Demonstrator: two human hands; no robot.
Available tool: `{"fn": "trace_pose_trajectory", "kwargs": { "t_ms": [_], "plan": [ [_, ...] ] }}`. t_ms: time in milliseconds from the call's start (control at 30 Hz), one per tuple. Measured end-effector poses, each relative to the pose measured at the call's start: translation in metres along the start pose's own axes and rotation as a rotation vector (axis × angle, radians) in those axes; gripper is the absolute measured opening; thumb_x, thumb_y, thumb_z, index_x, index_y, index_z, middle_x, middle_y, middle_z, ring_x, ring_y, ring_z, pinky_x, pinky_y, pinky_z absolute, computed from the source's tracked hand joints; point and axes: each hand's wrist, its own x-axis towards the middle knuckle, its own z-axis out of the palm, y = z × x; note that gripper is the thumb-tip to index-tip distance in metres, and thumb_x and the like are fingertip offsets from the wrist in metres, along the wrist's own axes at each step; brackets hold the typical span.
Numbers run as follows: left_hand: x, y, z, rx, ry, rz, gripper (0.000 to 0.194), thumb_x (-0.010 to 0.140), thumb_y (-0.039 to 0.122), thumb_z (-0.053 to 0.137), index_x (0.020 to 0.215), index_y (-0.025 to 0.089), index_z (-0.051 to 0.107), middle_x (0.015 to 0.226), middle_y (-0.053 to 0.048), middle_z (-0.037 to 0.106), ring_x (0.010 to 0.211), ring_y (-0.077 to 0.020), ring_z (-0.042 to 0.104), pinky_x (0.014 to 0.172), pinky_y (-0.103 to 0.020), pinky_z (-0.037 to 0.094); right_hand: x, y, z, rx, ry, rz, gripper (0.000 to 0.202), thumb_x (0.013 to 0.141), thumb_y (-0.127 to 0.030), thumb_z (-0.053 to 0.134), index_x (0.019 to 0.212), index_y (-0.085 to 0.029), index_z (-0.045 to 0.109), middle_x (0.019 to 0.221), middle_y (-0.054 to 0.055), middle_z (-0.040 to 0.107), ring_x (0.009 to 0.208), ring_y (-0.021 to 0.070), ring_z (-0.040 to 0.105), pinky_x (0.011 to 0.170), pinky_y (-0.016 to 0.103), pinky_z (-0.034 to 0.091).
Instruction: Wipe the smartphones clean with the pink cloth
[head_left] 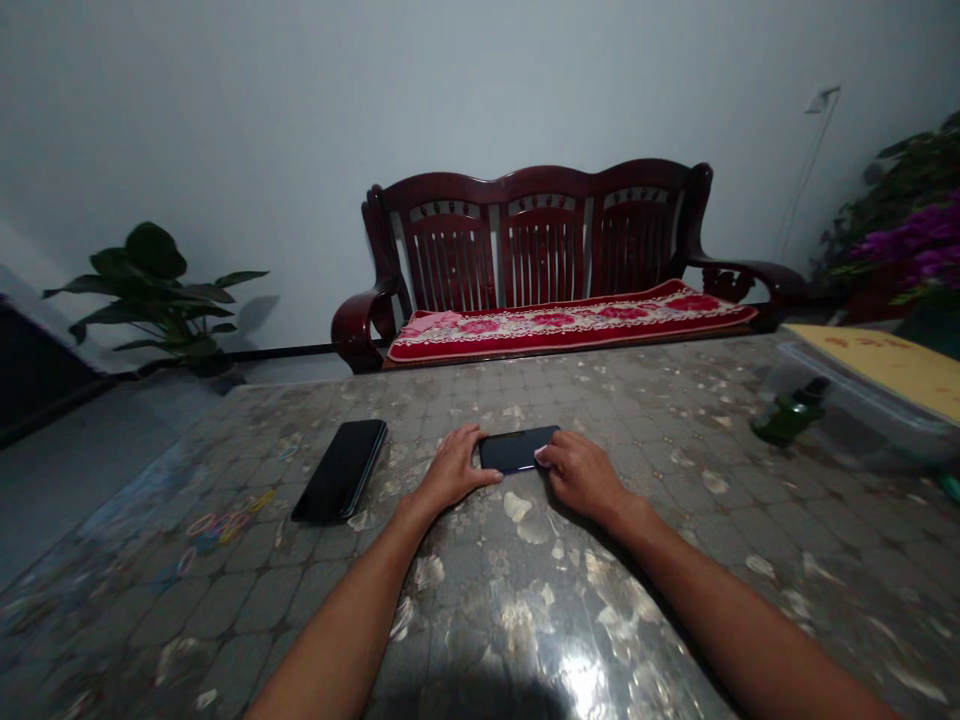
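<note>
A dark smartphone (511,451) lies sideways and face up on the patterned tablecloth, its screen black. My left hand (454,466) grips its left end, thumb along the near edge and fingers by the far edge. At the right end, my right hand (581,474) is closed, with a small white piece of tissue or cloth (543,457) showing at its fingertips against the screen. Most of that white piece is hidden in the fingers. Left of my hands sits a larger black device or case (340,470), lying flat.
Several coloured rubber bands (225,527) are scattered at the left. On the right stand a green bottle (787,415) and a clear plastic box (847,400) with a yellow top. Beyond the table is a wooden bench (540,240); a potted plant (161,300) stands left.
</note>
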Motion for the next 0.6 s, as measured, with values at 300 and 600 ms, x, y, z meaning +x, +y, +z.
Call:
{"fn": "trace_pose_trajectory", "kwargs": {
  "t_ms": [300,600],
  "plan": [
    [0.0,0.002,-0.001,0.021,-0.022,-0.01,0.068,0.07,0.035,0.09,0.129,0.016,0.063,0.145,-0.019,0.055,0.137,-0.038,0.05,0.117,-0.053,0.037,-0.002,0.006,-0.003,-0.052,0.015,0.089,0.026,0.085,-0.006,0.055,0.095,-0.019,0.075,0.094,0.009,0.067,0.091,0.0218,0.058,0.079,0.03,0.04],
    [-0.001,0.003,-0.001,0.006,-0.011,-0.018,0.069,0.069,0.032,0.09,0.129,0.014,0.063,0.144,-0.019,0.056,0.137,-0.0381,0.049,0.117,-0.052,0.036,0.0,-0.001,0.003,-0.012,0.022,0.006,0.024,0.085,-0.008,0.057,0.093,-0.021,0.076,0.093,0.007,0.068,0.09,0.0211,0.059,0.079,0.029,0.04]
  ]
}}
